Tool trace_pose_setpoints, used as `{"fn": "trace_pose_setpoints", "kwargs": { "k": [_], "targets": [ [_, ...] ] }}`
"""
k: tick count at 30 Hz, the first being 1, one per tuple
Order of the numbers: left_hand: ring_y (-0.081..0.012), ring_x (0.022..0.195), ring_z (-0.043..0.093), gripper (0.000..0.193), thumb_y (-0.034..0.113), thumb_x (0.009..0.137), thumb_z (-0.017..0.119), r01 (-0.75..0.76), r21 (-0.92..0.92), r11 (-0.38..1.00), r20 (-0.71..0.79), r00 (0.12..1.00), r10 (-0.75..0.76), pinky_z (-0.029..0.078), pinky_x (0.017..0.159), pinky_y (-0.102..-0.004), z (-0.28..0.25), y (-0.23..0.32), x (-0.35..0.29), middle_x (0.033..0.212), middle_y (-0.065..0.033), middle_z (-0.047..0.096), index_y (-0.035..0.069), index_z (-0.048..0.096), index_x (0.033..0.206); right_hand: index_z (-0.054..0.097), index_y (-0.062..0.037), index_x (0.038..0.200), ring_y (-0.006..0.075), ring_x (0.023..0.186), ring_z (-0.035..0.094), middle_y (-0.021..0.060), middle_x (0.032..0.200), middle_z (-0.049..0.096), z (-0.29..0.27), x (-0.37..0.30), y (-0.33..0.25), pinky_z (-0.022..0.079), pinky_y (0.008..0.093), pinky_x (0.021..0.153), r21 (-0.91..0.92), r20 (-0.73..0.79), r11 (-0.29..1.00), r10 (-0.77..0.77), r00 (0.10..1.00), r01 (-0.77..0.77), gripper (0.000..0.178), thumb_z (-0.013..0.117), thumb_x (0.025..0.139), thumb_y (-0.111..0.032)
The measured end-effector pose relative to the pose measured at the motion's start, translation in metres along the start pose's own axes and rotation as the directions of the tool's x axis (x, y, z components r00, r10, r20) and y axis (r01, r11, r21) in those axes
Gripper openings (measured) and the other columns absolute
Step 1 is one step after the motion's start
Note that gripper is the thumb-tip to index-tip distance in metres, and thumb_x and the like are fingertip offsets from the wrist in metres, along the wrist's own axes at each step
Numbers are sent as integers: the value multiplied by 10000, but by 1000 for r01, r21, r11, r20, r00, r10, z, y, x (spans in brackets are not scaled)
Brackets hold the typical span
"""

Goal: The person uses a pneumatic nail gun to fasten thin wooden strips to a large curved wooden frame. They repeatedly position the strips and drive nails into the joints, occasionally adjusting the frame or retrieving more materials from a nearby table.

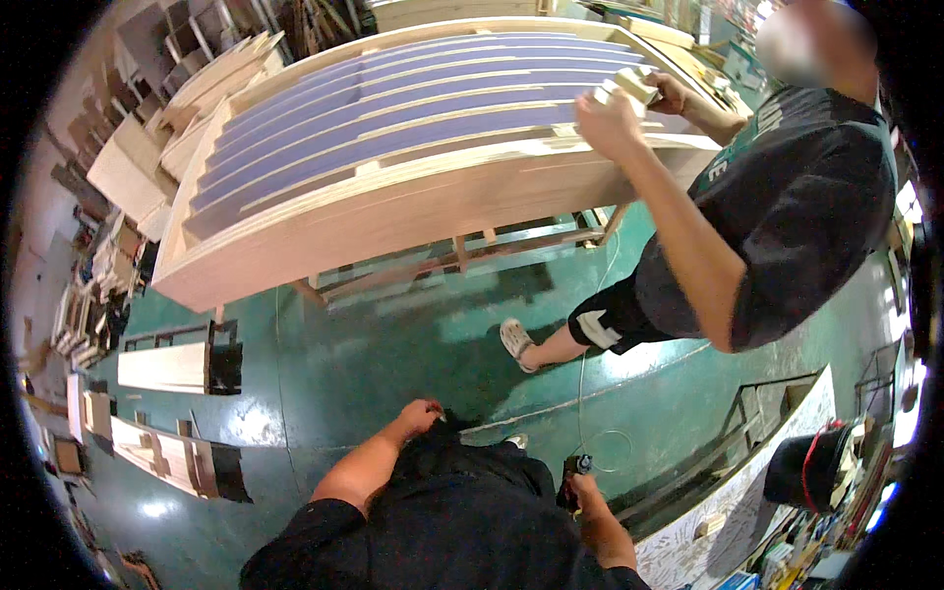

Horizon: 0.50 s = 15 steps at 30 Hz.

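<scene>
My right hand (pixel 587 489) is wrapped round a black hand tool (pixel 571 480) with a rounded head, held low at my right side; its exact kind does not show. My left hand (pixel 423 414) hangs in front of my dark clothing with its fingers curled, and what they hold, if anything, is too small to make out. Ahead stands a large wooden frame (pixel 423 221) on legs, fitted with several parallel slats (pixel 423 103) over bluish panels. At its right end a co-worker (pixel 787 216) holds pale wooden blocks (pixel 634 90) in both hands above the frame.
A thin hose (pixel 582 393) trails over the green floor (pixel 393 344) between me and the co-worker. Stacked boards (pixel 162 366) lie at the left, with more timber behind. To the right are a white worktop (pixel 723 516) and a black bucket (pixel 801 472).
</scene>
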<state>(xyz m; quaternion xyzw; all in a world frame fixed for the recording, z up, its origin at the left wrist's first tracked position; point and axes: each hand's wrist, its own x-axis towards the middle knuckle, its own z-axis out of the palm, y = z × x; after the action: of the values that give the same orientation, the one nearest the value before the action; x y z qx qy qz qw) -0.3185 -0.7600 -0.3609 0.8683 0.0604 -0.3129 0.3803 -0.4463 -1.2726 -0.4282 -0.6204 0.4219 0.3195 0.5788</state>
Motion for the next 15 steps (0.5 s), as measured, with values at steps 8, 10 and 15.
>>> {"fn": "trace_pose_setpoints", "kwargs": {
  "k": [8,10,15],
  "targets": [
    [-359,1083,694,363,292,886,715,229,-156,961,23,973,-228,548,923,-445,-1,-124,-60,1161,-147,748,127,740,1208,680,-79,1060,255,742,681,78,856,701,69,-93,-105,582,440,730,-8,197,956,290,937,-294,279,628,942,-327],
    [-362,1093,693,380,295,881,722,212,-232,949,43,977,-207,550,934,-439,4,-164,-67,1169,-140,748,128,734,1222,678,-70,1092,268,751,686,91,880,714,80,-82,-113,588,455,756,-90,378,944,326,867,-316,309,610,956,-339],
    [-338,1170,664,423,295,895,717,117,-293,949,-14,992,-126,533,981,-416,-17,-164,-75,1253,-148,710,108,697,1273,653,-23,1140,306,743,718,155,859,738,110,-66,-128,587,459,783,-223,626,947,321,711,-232,353,622,950,-319]
  ]
}}
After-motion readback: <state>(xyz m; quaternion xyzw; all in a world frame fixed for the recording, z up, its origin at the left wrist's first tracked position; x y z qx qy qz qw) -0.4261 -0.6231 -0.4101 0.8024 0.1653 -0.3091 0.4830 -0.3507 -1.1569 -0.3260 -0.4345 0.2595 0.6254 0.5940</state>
